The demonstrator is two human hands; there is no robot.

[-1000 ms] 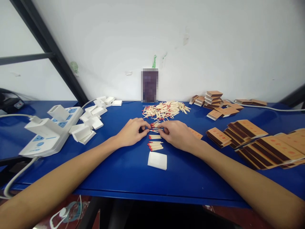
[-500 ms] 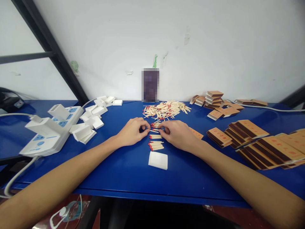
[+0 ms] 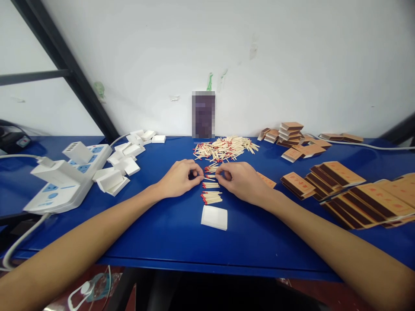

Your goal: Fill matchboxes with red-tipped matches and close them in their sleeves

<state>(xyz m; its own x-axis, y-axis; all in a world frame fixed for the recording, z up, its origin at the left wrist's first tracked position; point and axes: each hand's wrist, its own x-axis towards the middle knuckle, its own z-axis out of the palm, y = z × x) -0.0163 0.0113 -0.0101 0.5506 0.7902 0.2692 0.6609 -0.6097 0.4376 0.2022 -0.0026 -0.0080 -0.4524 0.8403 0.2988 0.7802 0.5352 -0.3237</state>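
Note:
My left hand (image 3: 181, 178) is closed in a pinch, its fingertips at the red heads of a few matches (image 3: 210, 176). From the other side my right hand (image 3: 238, 180) pinches the plain ends of these same matches, just above the blue table. Directly beyond lies a small group of matches (image 3: 211, 168). Nearer to me are two neat rows, one of several matches (image 3: 211, 185) and a thicker one (image 3: 212, 198), all heads to the left. A white matchbox tray (image 3: 214, 217) lies in front of them. Behind my hands spreads a loose heap of matches (image 3: 228, 148).
White trays (image 3: 125, 157) lie scattered at the left, beside a power strip (image 3: 69, 185) with plugged-in chargers. Matchbox sleeves (image 3: 372, 201) are stacked at the right, more (image 3: 292, 136) at the back right. One sleeve (image 3: 266, 179) is partly behind my right forearm. A pixelated dark rectangle (image 3: 203, 114) stands against the wall.
The view has shifted very slightly. Both hands stay nearly in place, pinching at the ends of the few matches between them; the rows and heap look the same.

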